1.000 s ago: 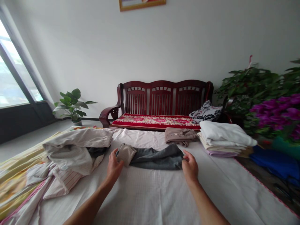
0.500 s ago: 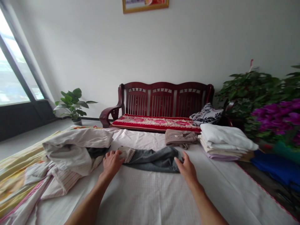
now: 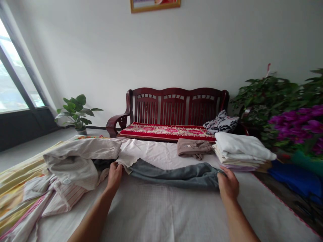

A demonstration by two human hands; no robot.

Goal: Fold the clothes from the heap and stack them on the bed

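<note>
A pair of grey-blue trousers (image 3: 171, 176) is stretched sideways low over the white sheet (image 3: 161, 211). Its pale beige end (image 3: 130, 162), which looks like a waistband, is pinched by my left hand (image 3: 115, 176). At the opposite, dark end, my right hand (image 3: 228, 184) is closed on the cloth. Beyond the trousers lies a folded brown garment (image 3: 194, 148). A heap of rumpled pale clothes (image 3: 80, 163) sits close to my left hand.
To the right stands a stack of folded white cloths (image 3: 243, 151). A blue cloth (image 3: 295, 178) lies past the sheet's right edge. Behind are a wooden bench (image 3: 174, 104) with a red mat, a patterned cushion (image 3: 222, 122), a potted plant (image 3: 79, 114) and purple flowers (image 3: 299, 124).
My right hand has moved right and closed on the trousers' end. My left hand has shifted slightly left with the pale end, and the trousers are now pulled longer and straighter.
</note>
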